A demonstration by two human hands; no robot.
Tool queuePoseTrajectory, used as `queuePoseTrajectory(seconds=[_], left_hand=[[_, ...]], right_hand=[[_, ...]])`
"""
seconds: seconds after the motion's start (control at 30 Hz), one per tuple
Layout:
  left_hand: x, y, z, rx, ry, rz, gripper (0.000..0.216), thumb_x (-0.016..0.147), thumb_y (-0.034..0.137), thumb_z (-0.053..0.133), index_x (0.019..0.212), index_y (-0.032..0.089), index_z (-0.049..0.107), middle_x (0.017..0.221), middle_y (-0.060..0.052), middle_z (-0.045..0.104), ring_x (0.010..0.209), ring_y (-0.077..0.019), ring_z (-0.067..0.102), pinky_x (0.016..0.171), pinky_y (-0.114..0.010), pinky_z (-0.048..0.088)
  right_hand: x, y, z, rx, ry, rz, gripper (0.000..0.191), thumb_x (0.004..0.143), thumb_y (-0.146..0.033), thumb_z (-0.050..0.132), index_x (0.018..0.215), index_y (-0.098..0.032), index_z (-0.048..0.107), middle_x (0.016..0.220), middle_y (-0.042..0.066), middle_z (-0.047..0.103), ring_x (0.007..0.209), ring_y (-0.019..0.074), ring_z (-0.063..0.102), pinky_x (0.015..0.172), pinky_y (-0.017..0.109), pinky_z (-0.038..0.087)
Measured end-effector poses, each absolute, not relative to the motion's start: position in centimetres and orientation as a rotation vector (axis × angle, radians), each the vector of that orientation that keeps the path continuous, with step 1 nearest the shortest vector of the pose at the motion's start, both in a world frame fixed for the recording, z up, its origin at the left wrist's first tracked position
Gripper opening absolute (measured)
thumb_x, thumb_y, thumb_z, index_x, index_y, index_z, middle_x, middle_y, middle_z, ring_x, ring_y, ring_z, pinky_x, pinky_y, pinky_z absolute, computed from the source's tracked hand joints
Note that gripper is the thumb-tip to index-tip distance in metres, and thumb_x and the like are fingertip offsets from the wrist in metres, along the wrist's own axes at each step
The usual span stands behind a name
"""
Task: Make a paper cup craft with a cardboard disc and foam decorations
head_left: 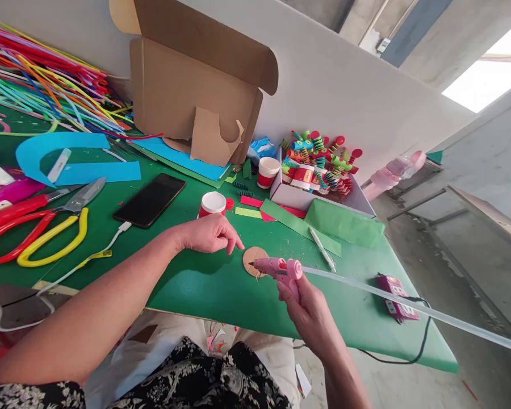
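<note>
Gripping the pink glue gun [280, 268] in my right hand [304, 304], I hold it over the cardboard disc [252, 254]; my left hand [208, 234], loosely curled, hovers nearby.

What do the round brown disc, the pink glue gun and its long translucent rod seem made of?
Round brown disc: probably cardboard, matte, flat and tan.
Pink glue gun: likely moulded plastic, with soft shine.
Long translucent rod: perhaps glue or plastic, smooth, milky-clear.
</note>
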State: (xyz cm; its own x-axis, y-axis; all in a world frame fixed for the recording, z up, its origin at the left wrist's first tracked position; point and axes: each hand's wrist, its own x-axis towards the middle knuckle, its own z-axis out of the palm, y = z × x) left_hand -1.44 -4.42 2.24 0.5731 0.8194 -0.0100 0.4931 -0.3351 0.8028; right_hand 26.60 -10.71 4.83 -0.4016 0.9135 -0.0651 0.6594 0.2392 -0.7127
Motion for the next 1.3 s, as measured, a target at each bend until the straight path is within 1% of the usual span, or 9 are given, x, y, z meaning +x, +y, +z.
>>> queuePoseTrajectory(seconds=[0.1,0.33,0.47,0.57,0.87,1.03,1.2,1.3], left_hand=[[-1.1,-4.4,2.1,2.038,1.033,0.484,0.035,0.062,-0.001,0.042,0.06,0.018,0.071,0.097,0.002,0.078,0.069,-0.009,0.067,0.059,-0.017,0.043],[-0.2,-4.7,2.0,2.068,1.021,0.401,0.037,0.062,-0.003,0.042,0.064,0.018,0.073,0.104,0.002,0.077,0.086,-0.0124,0.071,0.069,-0.017,0.047],[-0.1,-4.6,1.8,2.066,1.052,0.339,0.039,0.062,-0.004,0.043,0.067,0.02,0.073,0.107,0.003,0.076,0.093,-0.0135,0.071,0.07,-0.018,0.047],[-0.1,-4.7,1.9,2.06,1.071,0.319,0.04,0.062,-0.004,0.042,0.068,0.021,0.074,0.107,0.004,0.076,0.094,-0.0135,0.071,0.07,-0.018,0.047],[-0.1,-4.6,1.7,2.041,1.068,0.331,0.041,0.061,-0.005,0.043,0.068,0.021,0.074,0.105,0.004,0.076,0.092,-0.0126,0.071,0.069,-0.017,0.048],[-0.1,-4.5,1.6,2.058,1.044,0.361,0.041,0.061,-0.004,0.044,0.069,0.021,0.075,0.103,0.004,0.077,0.091,-0.0131,0.071,0.069,-0.018,0.048],[-0.1,-4.5,1.5,2.06,1.044,0.359,0.041,0.061,-0.004,0.044,0.07,0.021,0.075,0.103,0.003,0.077,0.092,-0.0137,0.071,0.069,-0.018,0.048],[-0.1,-4.5,1.5,2.056,1.045,0.367,0.041,0.061,-0.004,0.044,0.07,0.021,0.075,0.103,0.003,0.077,0.092,-0.0136,0.071,0.069,-0.018,0.048]], right_hand=[[26.5,-10.7,4.7,-1.458,-2.165,0.932,0.034,0.096,-0.046,0.04,0.106,-0.02,0.061,0.066,-0.001,0.057,0.055,0.0127,0.046,0.052,0.022,0.041],[26.1,-10.6,4.5,-1.454,-2.178,0.908,0.03,0.095,-0.045,0.04,0.094,-0.02,0.057,0.067,-0.001,0.058,0.055,0.0126,0.047,0.053,0.022,0.041],[26.3,-10.6,4.6,-1.467,-2.186,0.905,0.03,0.095,-0.046,0.039,0.098,-0.021,0.057,0.068,-0.001,0.059,0.057,0.0133,0.049,0.054,0.022,0.042],[26.4,-10.6,4.6,-1.475,-2.191,0.917,0.032,0.096,-0.046,0.039,0.101,-0.021,0.058,0.068,-0.001,0.059,0.057,0.0134,0.049,0.054,0.023,0.042],[26.0,-10.5,5.1,-1.461,-2.212,0.896,0.03,0.095,-0.043,0.041,0.097,-0.021,0.061,0.064,-0.001,0.06,0.054,0.0134,0.049,0.053,0.023,0.041],[26.1,-10.5,5.5,-1.406,-2.239,0.967,0.032,0.097,-0.039,0.039,0.111,-0.022,0.061,0.079,0.003,0.068,0.063,0.0147,0.057,0.061,0.023,0.046],[26.2,-10.5,5.5,-1.455,-2.233,0.927,0.031,0.096,-0.041,0.041,0.109,-0.022,0.063,0.073,0.002,0.067,0.064,0.0164,0.058,0.064,0.024,0.048],[26.2,-10.4,5.5,-1.43,-2.244,0.939,0.031,0.096,-0.04,0.041,0.11,-0.023,0.063,0.081,0.003,0.069,0.067,0.016,0.059,0.065,0.024,0.048]])
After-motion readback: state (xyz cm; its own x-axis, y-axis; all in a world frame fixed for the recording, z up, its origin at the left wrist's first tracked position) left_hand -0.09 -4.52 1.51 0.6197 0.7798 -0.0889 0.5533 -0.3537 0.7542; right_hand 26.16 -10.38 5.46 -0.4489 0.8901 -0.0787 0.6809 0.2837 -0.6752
